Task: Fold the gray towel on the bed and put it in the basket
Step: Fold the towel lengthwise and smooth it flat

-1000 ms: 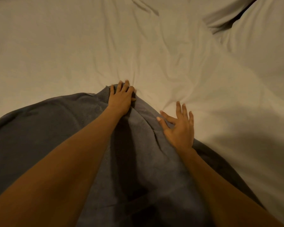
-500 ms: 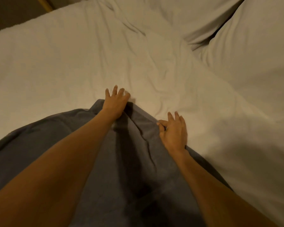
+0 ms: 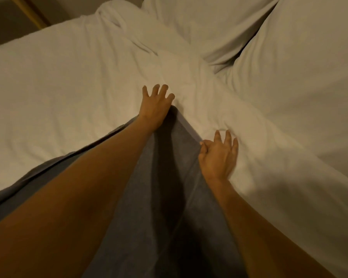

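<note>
Fingers [image 3: 159, 91] of the left hand [image 3: 155, 106]: spread and fairly straight, tips on the white sheet, palm pressing the far corner of the towel [image 3: 169, 177]; nothing gripped. Fingers of the right hand [image 3: 219, 155]: loosely splayed, tips on the sheet past the towel's right edge; thumb and forefinger seem to close at that edge, but whether they truly pinch it cannot be told. Towel: gray, lying flat on the bed [image 3: 58, 87], tapering from the near edge of the bed up to a point under the left palm, one long crease running down its middle. Likely purpose of the hold: pushing the far end outward and smoothing it flat so a clean fold can follow; folding proper looks not yet begun. Pillows [image 3: 289, 57]: white, at the far right corner of the bed. Basket: not in view. Change from half a second ago: both hands have slid farther up the bed, the towel's tip drawn with them, and its surface shows fewer wrinkles between the arms.
</note>
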